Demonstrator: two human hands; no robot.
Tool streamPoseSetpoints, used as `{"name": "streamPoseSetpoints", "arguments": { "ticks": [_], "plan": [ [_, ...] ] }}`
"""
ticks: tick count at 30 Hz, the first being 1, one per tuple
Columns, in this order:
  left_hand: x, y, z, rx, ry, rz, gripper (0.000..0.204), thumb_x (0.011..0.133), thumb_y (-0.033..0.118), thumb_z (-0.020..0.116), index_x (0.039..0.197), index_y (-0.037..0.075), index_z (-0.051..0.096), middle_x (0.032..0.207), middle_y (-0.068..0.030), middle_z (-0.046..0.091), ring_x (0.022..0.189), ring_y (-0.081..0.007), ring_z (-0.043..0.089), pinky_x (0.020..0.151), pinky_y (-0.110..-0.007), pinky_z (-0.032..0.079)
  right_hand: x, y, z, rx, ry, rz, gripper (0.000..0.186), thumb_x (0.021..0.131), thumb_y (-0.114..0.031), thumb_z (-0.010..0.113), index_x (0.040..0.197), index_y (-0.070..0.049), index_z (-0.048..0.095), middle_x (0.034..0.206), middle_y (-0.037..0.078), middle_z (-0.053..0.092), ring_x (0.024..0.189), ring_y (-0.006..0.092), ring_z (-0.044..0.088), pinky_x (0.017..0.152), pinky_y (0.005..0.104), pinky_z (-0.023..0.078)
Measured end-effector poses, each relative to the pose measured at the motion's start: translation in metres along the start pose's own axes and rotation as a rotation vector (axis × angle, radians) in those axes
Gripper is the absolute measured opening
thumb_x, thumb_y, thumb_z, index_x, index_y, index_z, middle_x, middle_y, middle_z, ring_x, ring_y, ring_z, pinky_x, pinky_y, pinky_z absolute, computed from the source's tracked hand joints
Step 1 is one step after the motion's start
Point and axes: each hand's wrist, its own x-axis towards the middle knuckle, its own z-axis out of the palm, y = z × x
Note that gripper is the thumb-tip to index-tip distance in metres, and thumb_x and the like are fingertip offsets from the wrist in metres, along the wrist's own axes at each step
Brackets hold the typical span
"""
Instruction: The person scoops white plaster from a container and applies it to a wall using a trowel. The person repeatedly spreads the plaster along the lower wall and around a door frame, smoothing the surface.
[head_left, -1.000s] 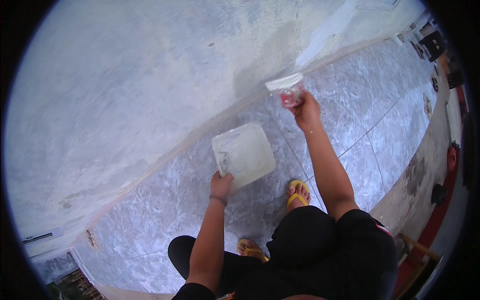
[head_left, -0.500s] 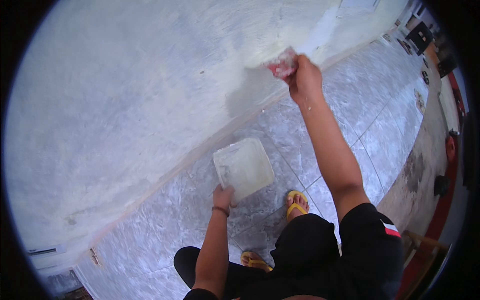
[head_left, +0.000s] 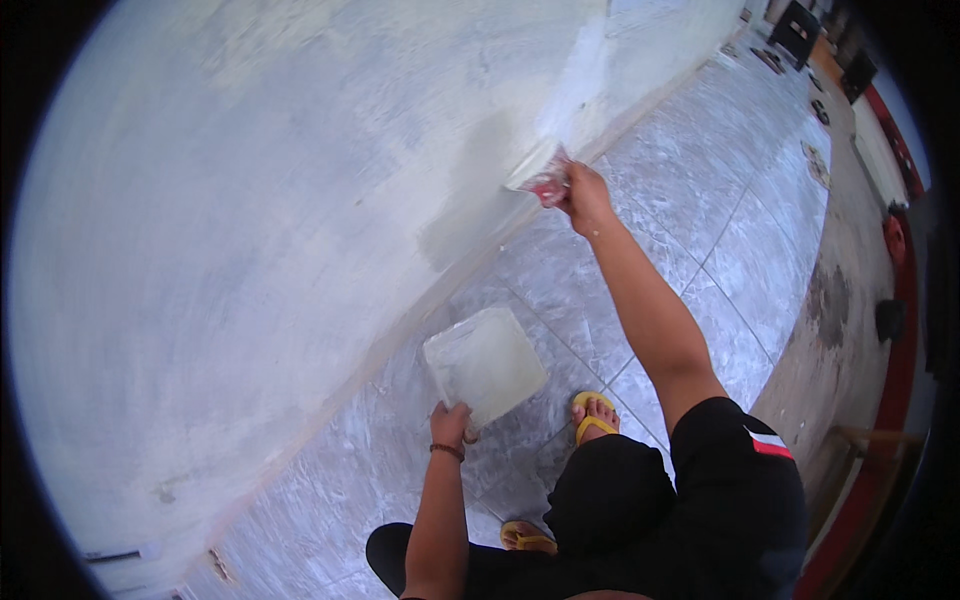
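Note:
My right hand (head_left: 588, 200) is closed around a red putty knife (head_left: 546, 182) smeared with white paste. Its wide blade edge is against the wall (head_left: 300, 200), or very near it, low down beside a darker, damp-looking patch (head_left: 465, 190). Down to the left, my left hand (head_left: 451, 424) grips the near corner of a pale, squarish shallow tray (head_left: 487, 365). The tray is held over the floor, with a whitish film across its surface. The fingers under the tray are hidden.
Grey marbled floor tiles (head_left: 690, 200) run along the wall's foot. My feet in yellow flip-flops (head_left: 596, 420) stand near the tray. A wooden stool or chair (head_left: 850, 470) is at the right. Footwear and a black crate-like object (head_left: 795, 35) sit far off at upper right.
My right hand has brought the putty knife down and left, from a raised position to the wall's lower part. My left hand still holds the tray, slightly lower in view.

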Motion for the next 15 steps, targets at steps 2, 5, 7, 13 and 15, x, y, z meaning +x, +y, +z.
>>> {"name": "streamPoseSetpoints", "arguments": {
  "ticks": [2, 5, 7, 13, 15],
  "plan": [
    [0.002, -0.002, -0.001, -0.008, 0.001, -0.061, 0.032, 0.075, 0.010, 0.061, 0.105, -0.002, 0.061, 0.084, -0.0064, 0.059, 0.066, -0.0188, 0.058, 0.054, -0.035, 0.045, -0.004, -0.013, 0.013, -0.006, -0.130, -0.102, 0.032, 0.097, -0.022, 0.053, 0.110, 0.007, 0.059, 0.103, 0.017, 0.066, 0.082, 0.0266, 0.070, 0.061, 0.0347, 0.058],
    [0.004, -0.002, -0.001, -0.002, -0.009, -0.086, 0.032, 0.074, 0.011, 0.061, 0.105, 0.000, 0.059, 0.082, -0.0053, 0.058, 0.067, -0.0180, 0.057, 0.053, -0.034, 0.044, -0.023, -0.042, 0.032, 0.016, -0.248, -0.226, 0.029, 0.095, -0.020, 0.053, 0.109, 0.004, 0.060, 0.102, 0.014, 0.066, 0.083, 0.0215, 0.069, 0.066, 0.0327, 0.056],
    [0.005, 0.000, 0.001, -0.012, -0.020, -0.077, 0.035, 0.074, 0.011, 0.062, 0.107, 0.000, 0.058, 0.082, -0.0050, 0.057, 0.068, -0.0176, 0.057, 0.053, -0.033, 0.044, -0.040, -0.047, 0.033, 0.063, -0.304, -0.235, 0.027, 0.095, -0.020, 0.053, 0.108, 0.002, 0.061, 0.101, 0.011, 0.066, 0.084, 0.0185, 0.067, 0.069, 0.0315, 0.055],
    [0.002, 0.022, 0.011, -0.081, -0.071, 0.032, 0.036, 0.077, 0.007, 0.060, 0.112, -0.004, 0.059, 0.093, -0.0093, 0.064, 0.077, -0.0201, 0.063, 0.063, -0.035, 0.051, -0.094, 0.036, -0.024, 0.004, -0.263, 0.113, 0.026, 0.095, -0.013, 0.055, 0.119, -0.004, 0.060, 0.102, 0.008, 0.066, 0.084, 0.0177, 0.067, 0.070, 0.0345, 0.057],
    [0.001, 0.029, 0.016, 0.006, -0.064, 0.116, 0.044, 0.079, 0.011, 0.061, 0.121, -0.001, 0.056, 0.093, -0.0075, 0.063, 0.076, -0.0183, 0.062, 0.058, -0.034, 0.049, -0.111, 0.073, -0.053, -0.121, -0.182, 0.205, 0.026, 0.094, -0.011, 0.057, 0.119, -0.006, 0.060, 0.099, 0.008, 0.067, 0.082, 0.0174, 0.068, 0.069, 0.0337, 0.057]
  ]
}}
